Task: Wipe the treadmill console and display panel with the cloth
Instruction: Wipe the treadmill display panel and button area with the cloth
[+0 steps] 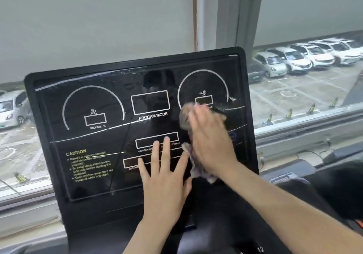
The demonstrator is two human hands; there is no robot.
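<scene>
Glossy black rectangular treadmill display panel (94, 155), tilted back, marked with white dial arcs, boxes and yellow caution text. Crumpled grey-pink cloth (197, 168) flat against right half, over lower edge of right dial.

The camera on my head looks forward and down, close in on the display panel (117, 136), with the window (306, 89) beyond its top edge.

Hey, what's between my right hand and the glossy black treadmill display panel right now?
A crumpled greyish cloth lies under the right hand, which presses it against the glossy black display panel on its right side. The head view shows this, though blurred by motion.
</scene>
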